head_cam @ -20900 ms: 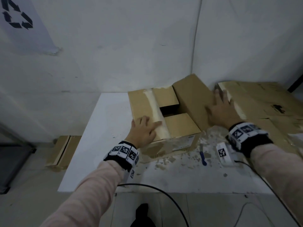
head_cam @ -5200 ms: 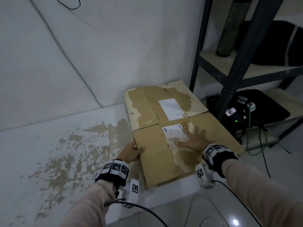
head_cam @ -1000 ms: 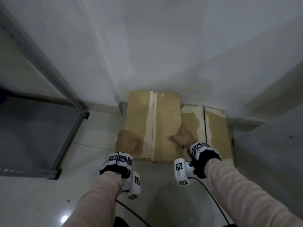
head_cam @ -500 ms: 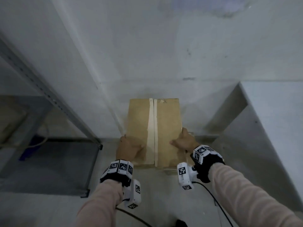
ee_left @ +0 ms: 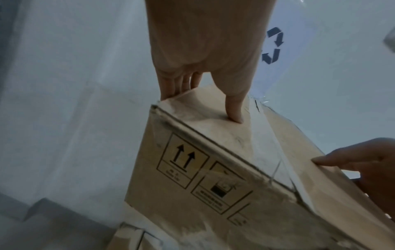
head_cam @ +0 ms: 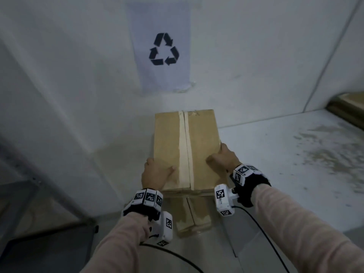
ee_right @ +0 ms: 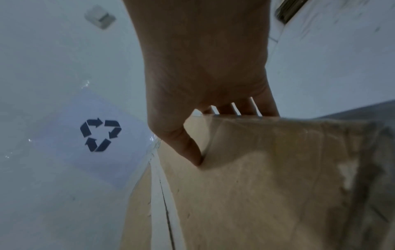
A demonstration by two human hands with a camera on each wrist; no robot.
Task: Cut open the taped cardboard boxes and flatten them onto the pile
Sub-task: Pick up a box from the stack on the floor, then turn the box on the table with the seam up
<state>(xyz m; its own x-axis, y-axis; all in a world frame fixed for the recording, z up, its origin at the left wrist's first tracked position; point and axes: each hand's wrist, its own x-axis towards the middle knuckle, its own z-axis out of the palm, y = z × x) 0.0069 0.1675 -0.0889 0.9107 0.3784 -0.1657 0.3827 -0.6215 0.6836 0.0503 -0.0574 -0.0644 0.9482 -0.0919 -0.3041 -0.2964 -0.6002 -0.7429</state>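
The person is holding a taped cardboard box (head_cam: pixel 186 148) between both hands, in front of a white wall carrying a paper recycling sign (head_cam: pixel 163 49). The left hand (head_cam: pixel 155 175) is gripping the box's near left corner: in the left wrist view its thumb (ee_left: pixel 235 108) is pressing down on the top face while the other fingers (ee_left: pixel 171 86) are going down over the left edge, out of sight behind the side wall. The right hand (head_cam: pixel 222 159) is gripping the right edge the same way, its thumb (ee_right: pixel 188 148) lying on the top face and its fingers (ee_right: pixel 241 108) curling over the edge. A strip of clear tape (head_cam: pixel 185 150) is running along the centre seam of the top flaps, lying between the two thumbs. The side wall below the left thumb is showing printed handling symbols (ee_left: pixel 183 159), among them two upward arrows. Beneath the held box, under the wrists, another taped carton (head_cam: pixel 192 217) is standing on the floor. To the right of the right hand a white table (head_cam: pixel 295 154) with scuffed brown patches is standing, and at its far right edge a bit of flat cardboard (head_cam: pixel 348 109) is showing.
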